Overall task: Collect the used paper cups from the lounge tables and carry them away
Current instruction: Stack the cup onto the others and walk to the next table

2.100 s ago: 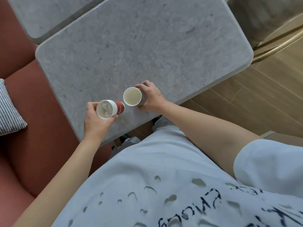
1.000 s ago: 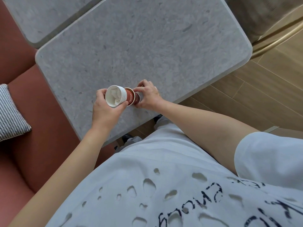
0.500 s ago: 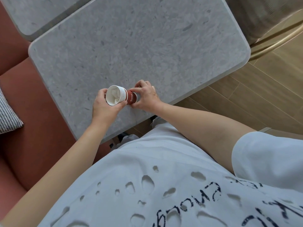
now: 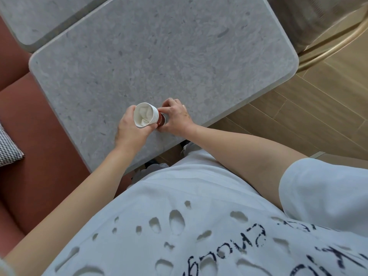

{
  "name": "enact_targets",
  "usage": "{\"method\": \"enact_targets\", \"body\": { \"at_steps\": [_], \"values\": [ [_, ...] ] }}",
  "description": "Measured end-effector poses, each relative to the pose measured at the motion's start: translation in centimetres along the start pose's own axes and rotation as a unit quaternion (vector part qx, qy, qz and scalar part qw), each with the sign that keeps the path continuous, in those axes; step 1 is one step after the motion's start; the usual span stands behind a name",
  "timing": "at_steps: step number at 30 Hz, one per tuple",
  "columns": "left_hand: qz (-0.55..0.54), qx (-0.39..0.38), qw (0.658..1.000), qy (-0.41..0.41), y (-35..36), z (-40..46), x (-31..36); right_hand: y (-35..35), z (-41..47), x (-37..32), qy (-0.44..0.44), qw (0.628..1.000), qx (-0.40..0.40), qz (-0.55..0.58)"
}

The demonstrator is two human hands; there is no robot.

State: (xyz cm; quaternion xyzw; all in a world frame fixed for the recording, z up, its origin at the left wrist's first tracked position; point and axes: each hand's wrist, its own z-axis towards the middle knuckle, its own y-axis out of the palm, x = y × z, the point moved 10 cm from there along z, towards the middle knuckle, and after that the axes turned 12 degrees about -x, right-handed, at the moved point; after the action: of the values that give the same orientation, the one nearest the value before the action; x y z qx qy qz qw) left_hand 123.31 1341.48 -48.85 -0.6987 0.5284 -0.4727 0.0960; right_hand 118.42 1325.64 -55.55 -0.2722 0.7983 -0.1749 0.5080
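Hanging at the bottom of the view is a pale grey T-shirt with ragged holes and black lettering (image 4: 199, 226), and both bare forearms reach out from it over the near edge of a grey speckled stone table with rounded corners (image 4: 159, 56).

At the meeting point of the arms, the left hand (image 4: 131, 128) grips a nested stack of white-rimmed, red-sided paper cups (image 4: 148, 116), thumb and fingers curled round the wide end. The stack lies tilted almost on its side just above the tabletop, mouth turned up and to the left, with crumpled white paper (image 4: 143, 115) showing inside the innermost cup. Several white rims sit packed one against the next. Just right of that hold, the right hand (image 4: 175, 117) closes round the red narrow end of the same stack, fingertips pinching it, the two hands nearly touching.

Left of the grip, beyond the table edge, runs a rust-red upholstered bench (image 4: 39, 156) with a black-and-white houndstooth cushion (image 4: 8, 148) at the frame's edge. Right of the grip lies light wooden plank flooring (image 4: 298, 108). Farther off, past the table, a second grey stone tabletop (image 4: 39, 16) sits close alongside at upper left, and a curved brass-coloured rail (image 4: 328, 46) with grey fabric behind it shows at upper right.
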Motion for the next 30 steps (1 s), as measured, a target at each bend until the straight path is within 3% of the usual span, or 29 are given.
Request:
{"method": "enact_targets", "body": {
  "at_steps": [12,17,30],
  "values": [
    [-0.027,-0.06,0.993,0.098,-0.2,0.3,2.9,-2.5,-3.8,-0.3,0.038,0.994,0.077,0.064],
    [-0.017,-0.077,0.978,0.192,-2.4,-0.2,7.6,-5.9,-6.6,-1.9,0.05,0.981,0.158,0.097],
    [-0.028,-0.09,0.911,0.403,-9.0,-7.2,20.2,-15.3,-19.1,-11.9,0.03,0.923,0.381,0.049]
  ]
}}
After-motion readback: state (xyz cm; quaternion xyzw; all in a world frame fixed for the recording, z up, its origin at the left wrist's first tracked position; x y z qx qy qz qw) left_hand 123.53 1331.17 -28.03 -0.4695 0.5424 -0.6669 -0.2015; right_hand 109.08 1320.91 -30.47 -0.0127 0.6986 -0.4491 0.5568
